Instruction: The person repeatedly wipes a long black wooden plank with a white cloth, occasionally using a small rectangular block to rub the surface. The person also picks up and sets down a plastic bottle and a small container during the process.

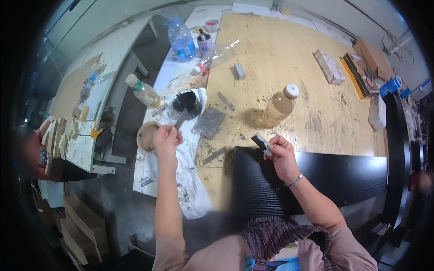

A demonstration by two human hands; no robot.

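Pinching a thin grey flat-bladed spatula (181, 119) in closed left fingers (170, 131), with its blade at a round container smeared with black paste (189, 103) near the left edge of the tan wooden worktop (262, 45). Gripping a small black-and-silver rectangular block (261, 142) between right fingers (282, 142) bent closed around one end, over the far left corner of a black wood-grained panel (325, 180) along the worktop's near edge.
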